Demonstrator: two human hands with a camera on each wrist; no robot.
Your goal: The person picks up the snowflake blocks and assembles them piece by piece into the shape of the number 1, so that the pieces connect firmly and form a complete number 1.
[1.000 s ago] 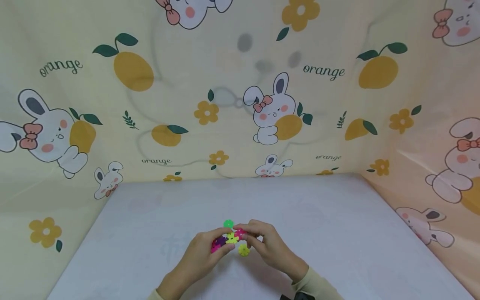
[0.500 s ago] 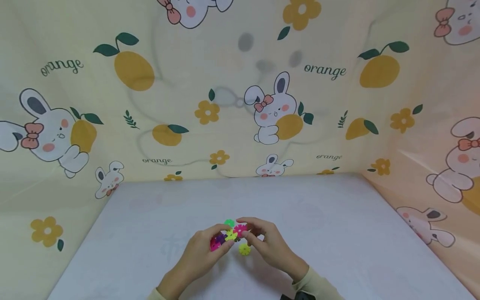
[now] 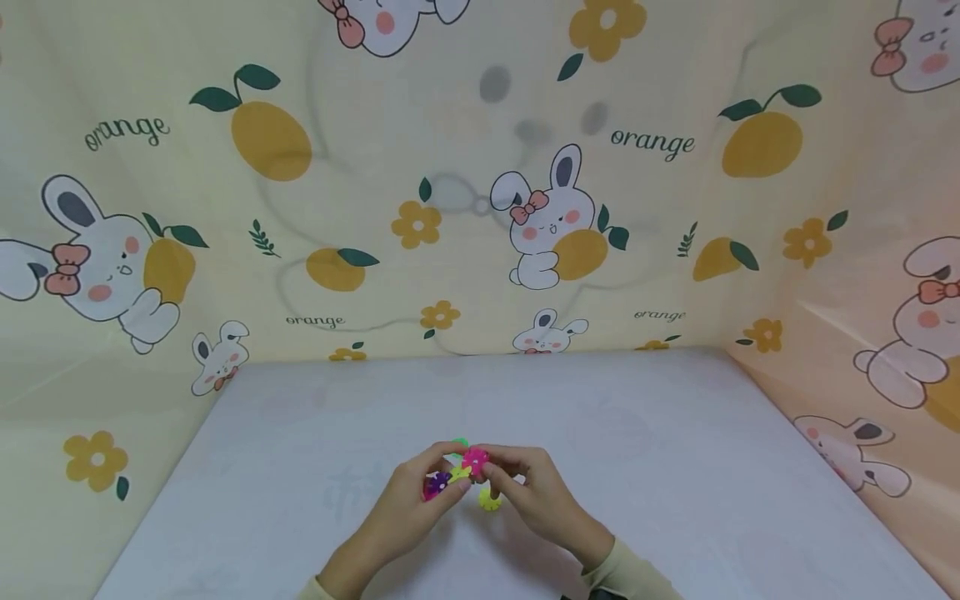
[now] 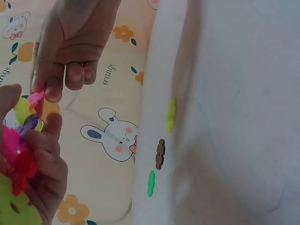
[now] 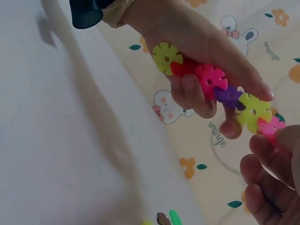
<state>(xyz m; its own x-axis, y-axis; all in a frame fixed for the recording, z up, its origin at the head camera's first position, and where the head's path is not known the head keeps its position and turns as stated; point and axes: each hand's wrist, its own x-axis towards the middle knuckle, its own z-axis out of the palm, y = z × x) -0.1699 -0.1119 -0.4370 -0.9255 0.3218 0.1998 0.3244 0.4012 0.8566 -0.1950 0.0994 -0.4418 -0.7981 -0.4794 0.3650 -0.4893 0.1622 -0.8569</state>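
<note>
Pink end disc point(image 3: 475, 462) shifted toward left grip point(image 3: 405, 507), which curls round disc chain point(image 5: 228, 96); right grip point(image 3: 538, 493) pinches it. Likely light, stiff, slick-faced; hold by rims.

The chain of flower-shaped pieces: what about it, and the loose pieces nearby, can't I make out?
Head view: the red piece is hidden by the left hand; the loose brown piece is hidden behind the hands and chain.
Left wrist view: the yellow-green end piece is cut off by the picture's edges.
Right wrist view: the right hand partly covers the pink end piece, so its fit is unclear.
</note>
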